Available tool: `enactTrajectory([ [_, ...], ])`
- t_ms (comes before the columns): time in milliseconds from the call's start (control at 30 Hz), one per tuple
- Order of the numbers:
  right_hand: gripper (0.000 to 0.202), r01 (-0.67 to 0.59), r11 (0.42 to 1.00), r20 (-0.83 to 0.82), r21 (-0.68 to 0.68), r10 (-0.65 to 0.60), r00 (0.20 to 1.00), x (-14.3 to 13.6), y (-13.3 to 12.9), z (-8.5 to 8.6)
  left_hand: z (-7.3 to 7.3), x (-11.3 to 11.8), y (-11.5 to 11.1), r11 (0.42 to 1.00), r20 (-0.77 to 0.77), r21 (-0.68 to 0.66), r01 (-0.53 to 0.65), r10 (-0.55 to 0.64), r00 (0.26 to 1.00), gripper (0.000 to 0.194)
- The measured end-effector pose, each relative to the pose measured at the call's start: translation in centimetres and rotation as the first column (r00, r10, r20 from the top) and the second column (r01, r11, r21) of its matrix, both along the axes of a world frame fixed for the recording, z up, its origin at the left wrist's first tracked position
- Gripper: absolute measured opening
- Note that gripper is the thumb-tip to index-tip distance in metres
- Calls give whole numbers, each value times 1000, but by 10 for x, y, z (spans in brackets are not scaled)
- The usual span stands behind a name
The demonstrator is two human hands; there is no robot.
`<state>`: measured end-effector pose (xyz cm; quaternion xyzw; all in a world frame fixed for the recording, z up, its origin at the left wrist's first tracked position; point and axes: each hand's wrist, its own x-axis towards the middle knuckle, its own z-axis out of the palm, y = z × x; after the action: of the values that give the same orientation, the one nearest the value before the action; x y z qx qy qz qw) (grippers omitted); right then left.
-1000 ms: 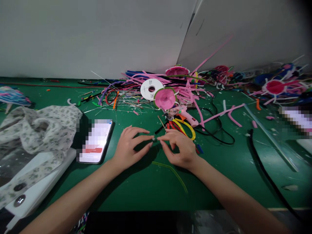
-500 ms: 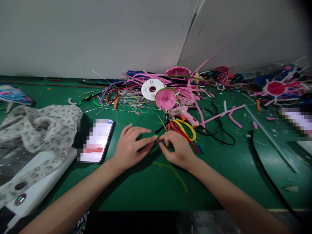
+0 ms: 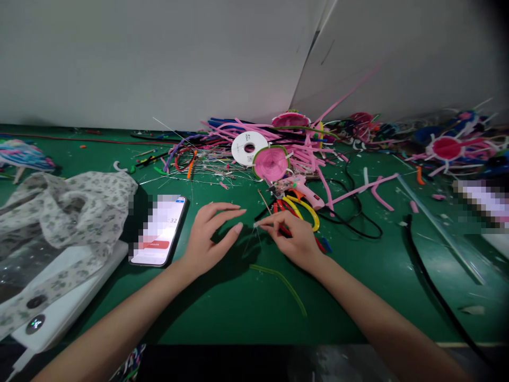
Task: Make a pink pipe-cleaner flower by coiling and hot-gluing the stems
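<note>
Between the thumb and fingertips of my right hand (image 3: 292,236) is a small whitish piece (image 3: 256,225) with thin clear strands hanging from it. My left hand (image 3: 214,233) is just left of it, fingers apart and nothing in them. A bent yellow-green strip (image 3: 282,278) lies on the green table (image 3: 222,318) below my hands. Beyond my right hand are yellow-handled scissors or pliers (image 3: 314,215), a pink glue gun (image 3: 304,190) and a thin wooden stick (image 3: 264,201). The red handle beside them is partly covered by my right hand.
A phone (image 3: 161,231) lies left of my left hand, near patterned cloth (image 3: 99,207) over a white device (image 3: 87,289). Pink strips, a white spool (image 3: 248,148) and a pink coiled disc (image 3: 271,164) are piled at the back. A black cord (image 3: 427,276) lies at right.
My left hand has drawn away leftward from my right fingertips and its fingers have spread. The whitish piece and its strands now show at my right fingertips.
</note>
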<state>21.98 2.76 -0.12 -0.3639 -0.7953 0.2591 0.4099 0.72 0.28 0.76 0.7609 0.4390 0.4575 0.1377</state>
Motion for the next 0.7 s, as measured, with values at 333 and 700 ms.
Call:
enactTrajectory([
  [333,24,-125,992,52,4,124,991,-1,0,-6,-9,3,1,993,-101,26,111,-108,989,9],
  [700,18,183,972,-45,148,-178,983,2,1,9,2,0,4,997,133,-60,-37,45,990,7],
])
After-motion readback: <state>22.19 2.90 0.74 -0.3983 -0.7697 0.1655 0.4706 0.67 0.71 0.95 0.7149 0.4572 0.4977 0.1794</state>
